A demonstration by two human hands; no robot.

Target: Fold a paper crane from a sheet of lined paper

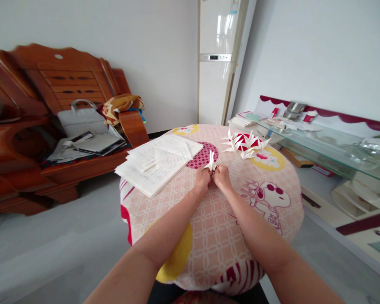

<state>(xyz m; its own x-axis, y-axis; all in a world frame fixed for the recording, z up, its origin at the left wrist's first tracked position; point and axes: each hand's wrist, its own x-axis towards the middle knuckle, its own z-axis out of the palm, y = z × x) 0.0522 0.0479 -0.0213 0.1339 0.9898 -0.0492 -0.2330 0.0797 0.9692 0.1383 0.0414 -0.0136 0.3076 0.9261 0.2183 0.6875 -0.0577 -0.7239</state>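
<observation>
Both hands meet over the middle of a round table with a pink patterned cloth [205, 223]. Between them is a small white folded paper crane [211, 160], its narrow points standing up. My left hand [204, 178] is closed on the crane's left side. My right hand [221, 175] pinches its right side. The fingertips are partly hidden by the hands themselves. To the left lies a stack of written paper sheets [164, 169], with a loose piece of paper on top. Beyond my right hand, several finished white paper cranes [245, 142] sit clustered together.
A glass-topped cabinet [329, 147] with cups, papers and other items runs along the right wall. At the left stands a wooden sofa [66, 88] holding a grey bag [79, 116] and clothes [122, 105]. A tall white air conditioner [217, 84] is at the back.
</observation>
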